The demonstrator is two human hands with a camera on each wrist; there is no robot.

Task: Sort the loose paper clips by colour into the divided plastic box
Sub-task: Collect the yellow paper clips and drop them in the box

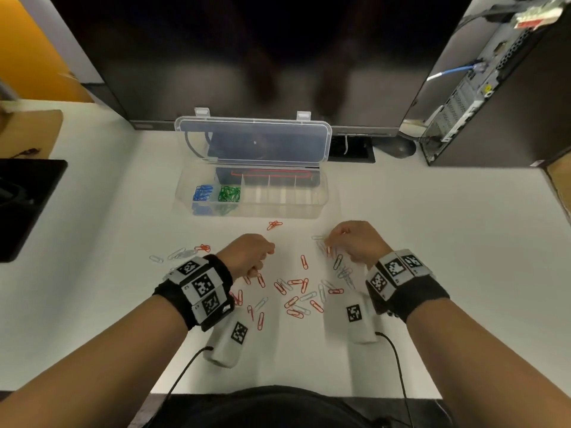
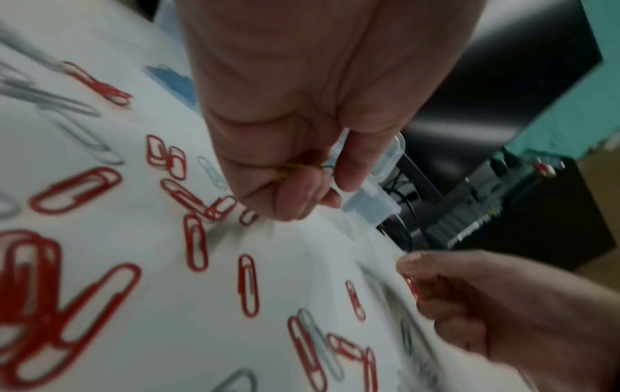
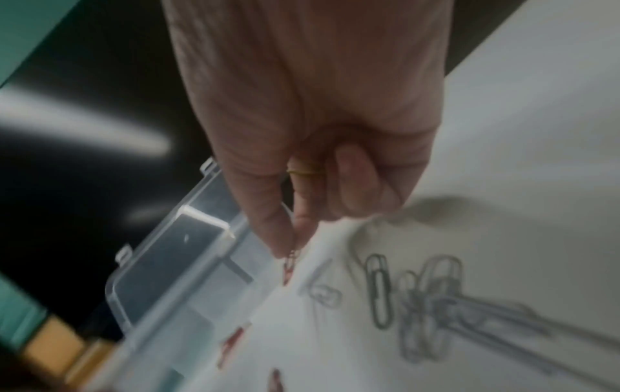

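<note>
The clear divided box stands open at the back, with blue clips in its leftmost cell and green clips in the one beside it. Loose red clips and pale grey clips lie scattered on the white desk. My left hand hovers over the left of the pile. Its fingers are curled round yellow clips. My right hand is on the right, pinching a red clip between thumb and forefinger, with a yellow clip tucked under its curled fingers.
A dark monitor rises just behind the box, and a computer tower stands at the back right with a mouse beside it. A black pad lies at the left. Two white tagged blocks with cables sit near me.
</note>
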